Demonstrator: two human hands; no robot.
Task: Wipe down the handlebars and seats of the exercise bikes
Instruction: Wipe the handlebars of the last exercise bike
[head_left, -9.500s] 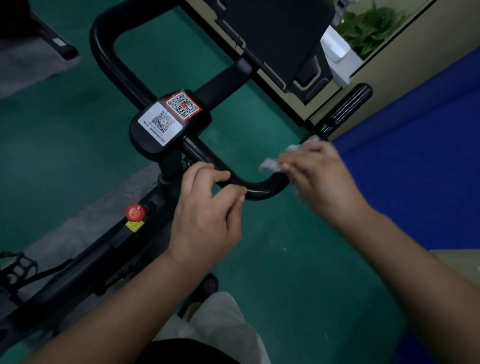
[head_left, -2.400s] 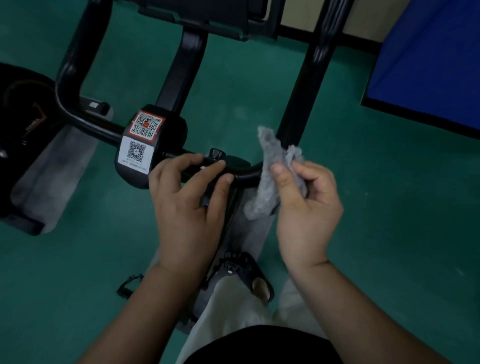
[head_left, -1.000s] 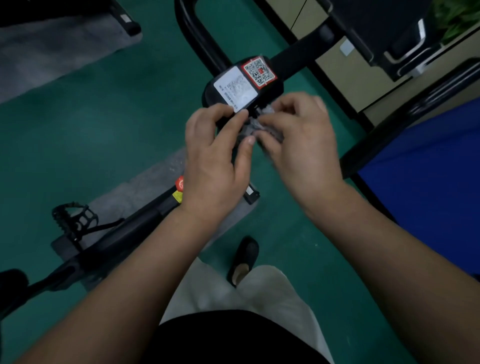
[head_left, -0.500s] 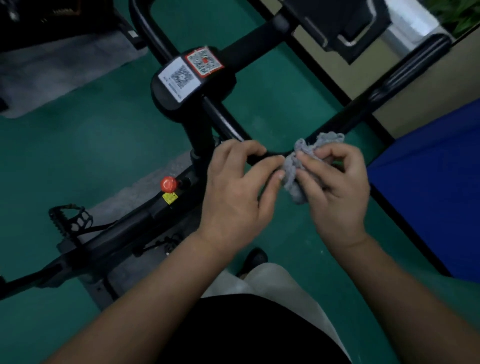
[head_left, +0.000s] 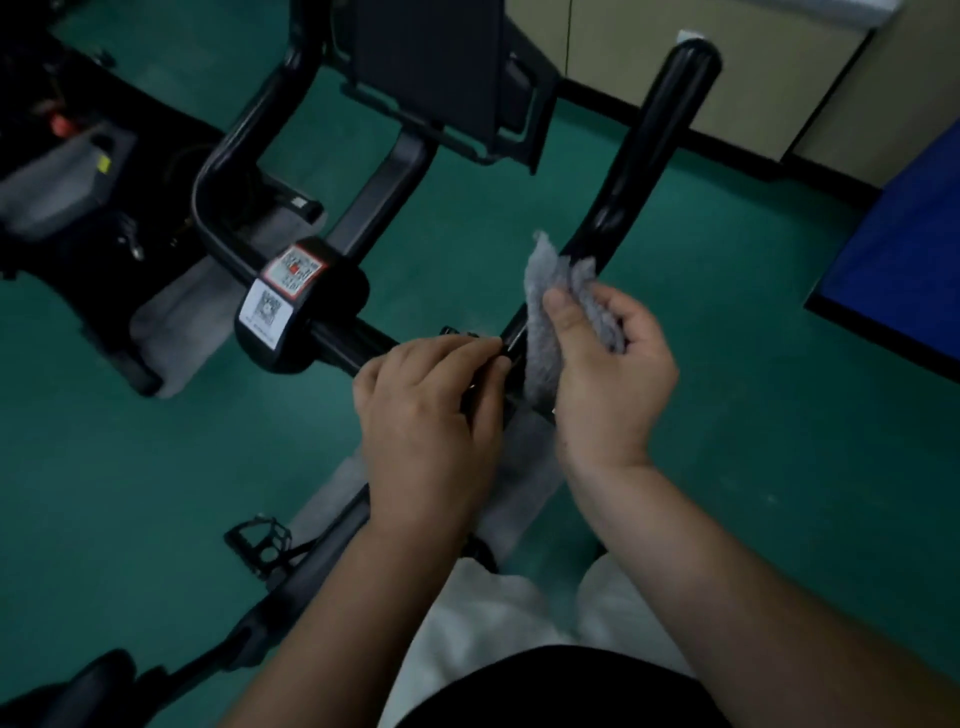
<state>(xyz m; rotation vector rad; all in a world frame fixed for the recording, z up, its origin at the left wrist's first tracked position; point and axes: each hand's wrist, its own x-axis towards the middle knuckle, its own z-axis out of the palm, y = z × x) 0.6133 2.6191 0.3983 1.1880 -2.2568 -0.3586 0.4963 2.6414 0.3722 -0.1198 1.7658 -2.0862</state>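
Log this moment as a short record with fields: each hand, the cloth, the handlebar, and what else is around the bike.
left hand: grips the handlebar at its near bend
right hand: holds the cloth, thumb on top
cloth: grey, crumpled, against the right bar
handlebar: black, right arm runs up and away
console: two QR stickers
pedal: lower left
floor: green
mat: blue, at right
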